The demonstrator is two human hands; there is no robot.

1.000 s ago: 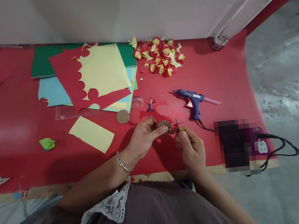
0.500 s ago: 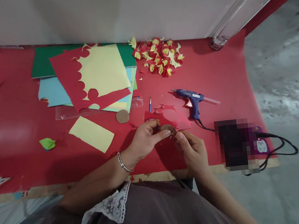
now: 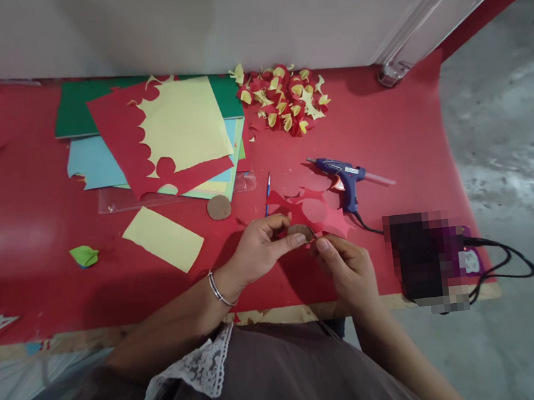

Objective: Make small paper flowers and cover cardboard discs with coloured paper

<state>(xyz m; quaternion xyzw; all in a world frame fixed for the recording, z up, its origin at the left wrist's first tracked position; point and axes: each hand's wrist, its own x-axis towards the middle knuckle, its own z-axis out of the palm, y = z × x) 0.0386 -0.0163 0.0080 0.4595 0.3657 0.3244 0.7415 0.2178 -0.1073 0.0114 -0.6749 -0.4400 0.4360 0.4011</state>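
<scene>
Here the brown disc (image 3: 299, 229) sits pinched between the left hand (image 3: 258, 252) and right hand (image 3: 345, 268), both gripping it.

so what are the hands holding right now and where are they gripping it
The left hand pinches a small brown disc at its near edge, with red cut paper against it. The right hand closes beside the disc; what it grips cannot be told.

head camera, looking steeply down, near table (image 3: 37, 237)

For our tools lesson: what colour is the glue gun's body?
Blue plastic glue gun body, orange trigger; the head view shows it.
</scene>
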